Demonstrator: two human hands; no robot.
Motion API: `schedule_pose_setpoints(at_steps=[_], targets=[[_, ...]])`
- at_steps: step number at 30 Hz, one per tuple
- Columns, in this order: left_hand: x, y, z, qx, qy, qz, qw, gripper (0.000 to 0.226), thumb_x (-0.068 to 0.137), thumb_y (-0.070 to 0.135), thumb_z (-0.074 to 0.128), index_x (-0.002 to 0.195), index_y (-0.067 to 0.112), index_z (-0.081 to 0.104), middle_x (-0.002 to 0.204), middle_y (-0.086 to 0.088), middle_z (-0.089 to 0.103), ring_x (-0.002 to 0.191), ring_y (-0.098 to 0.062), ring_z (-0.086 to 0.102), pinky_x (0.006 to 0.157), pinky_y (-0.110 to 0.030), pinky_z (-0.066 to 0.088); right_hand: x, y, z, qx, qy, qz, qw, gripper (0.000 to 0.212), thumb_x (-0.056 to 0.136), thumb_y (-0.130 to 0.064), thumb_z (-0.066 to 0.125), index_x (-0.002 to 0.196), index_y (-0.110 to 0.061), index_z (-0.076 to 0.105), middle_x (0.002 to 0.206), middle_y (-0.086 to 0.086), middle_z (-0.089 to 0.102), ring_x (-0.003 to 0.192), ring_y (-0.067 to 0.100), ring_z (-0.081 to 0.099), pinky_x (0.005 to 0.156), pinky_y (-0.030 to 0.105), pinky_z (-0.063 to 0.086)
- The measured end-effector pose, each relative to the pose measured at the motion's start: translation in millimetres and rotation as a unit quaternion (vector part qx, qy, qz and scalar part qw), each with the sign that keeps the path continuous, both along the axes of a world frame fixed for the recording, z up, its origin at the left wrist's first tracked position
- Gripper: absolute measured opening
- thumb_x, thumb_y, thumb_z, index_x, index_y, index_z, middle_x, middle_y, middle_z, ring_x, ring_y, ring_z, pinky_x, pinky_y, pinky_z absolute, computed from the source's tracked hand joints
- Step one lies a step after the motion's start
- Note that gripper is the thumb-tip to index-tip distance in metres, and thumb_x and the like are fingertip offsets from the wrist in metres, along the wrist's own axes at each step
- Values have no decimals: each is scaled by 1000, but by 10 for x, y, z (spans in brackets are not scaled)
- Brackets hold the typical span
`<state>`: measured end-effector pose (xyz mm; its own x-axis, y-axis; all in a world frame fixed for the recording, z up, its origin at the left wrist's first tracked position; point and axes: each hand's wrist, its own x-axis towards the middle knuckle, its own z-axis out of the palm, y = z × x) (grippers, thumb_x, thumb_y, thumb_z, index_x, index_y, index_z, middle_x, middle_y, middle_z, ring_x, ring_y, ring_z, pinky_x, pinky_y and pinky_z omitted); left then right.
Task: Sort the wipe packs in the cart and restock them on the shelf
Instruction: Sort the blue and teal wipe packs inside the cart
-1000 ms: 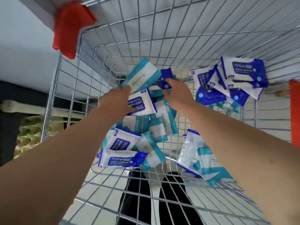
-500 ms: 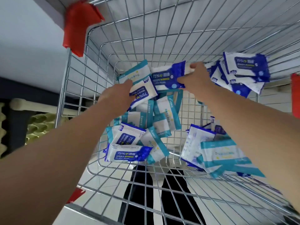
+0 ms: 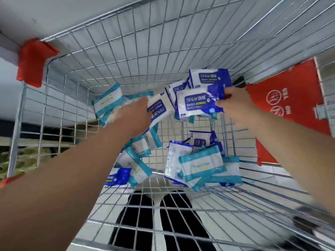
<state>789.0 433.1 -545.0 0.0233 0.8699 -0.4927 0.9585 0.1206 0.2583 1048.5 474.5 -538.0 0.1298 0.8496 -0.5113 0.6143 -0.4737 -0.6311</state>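
Right hand (image 3: 233, 105) pinches blue pack (image 3: 194, 104) (by its end); left hand (image 3: 137, 116) grips second pack (image 3: 160, 109).

Carrier: wire shopping cart (image 3: 137, 57), red corner guard (image 3: 32, 62).
On its mesh floor: teal-banded wipe packs (image 3: 202, 166) and blue-trimmed wipe packs (image 3: 118, 176), mixed, overlapping.

Inside the cart (image 3: 137, 57), I am holding a first pack (image 3: 194, 104) in my right hand (image 3: 235, 107) before the far right corner, where a corner stack (image 3: 208, 77) is leaning. My left hand (image 3: 137, 116) is gripping a second pack (image 3: 159, 110) just left of the first. A right heap (image 3: 201, 167) is lying by the right wall, and a left heap (image 3: 134, 160) under my left forearm.
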Motion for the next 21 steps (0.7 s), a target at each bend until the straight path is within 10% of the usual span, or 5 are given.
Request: schedule_pose_setpoints(at_steps=[3, 11, 18, 21], targets=[[183, 113, 13, 28, -40, 23, 999, 19, 98, 25, 40, 112, 11, 39, 94, -14, 58, 76, -30, 49, 67, -35, 37, 140, 39, -8, -23, 89, -112, 989, 21, 76, 8, 53, 79, -10, 65, 93, 19, 66, 86, 35, 67, 78, 51, 56], [631, 462, -67, 49, -113, 59, 991, 26, 97, 27, 46, 114, 7, 44, 93, -9, 55, 88, -33, 56, 70, -34, 39, 234, 260, -69, -31, 255, -279, 925, 28, 94, 11, 35, 114, 6, 52, 100, 22, 55, 100, 39, 60, 81, 37, 55], [814, 646, -163, 31, -130, 76, 988, 23, 93, 22, 48, 109, 7, 43, 91, -8, 53, 84, -34, 54, 70, -37, 43, 296, 389, -292, -25, 226, -257, 939, 32, 89, 14, 49, 73, -13, 52, 79, 5, 57, 74, 21, 61, 61, 24, 56], [857, 694, -167, 22, -138, 78, 987, 24, 89, 20, 49, 109, 8, 44, 92, -9, 57, 87, -36, 58, 78, -45, 50, 356, 409, -378, -16, 190, -231, 954, 31, 82, 12, 61, 72, -17, 56, 82, 4, 62, 92, 28, 66, 82, 37, 57]])
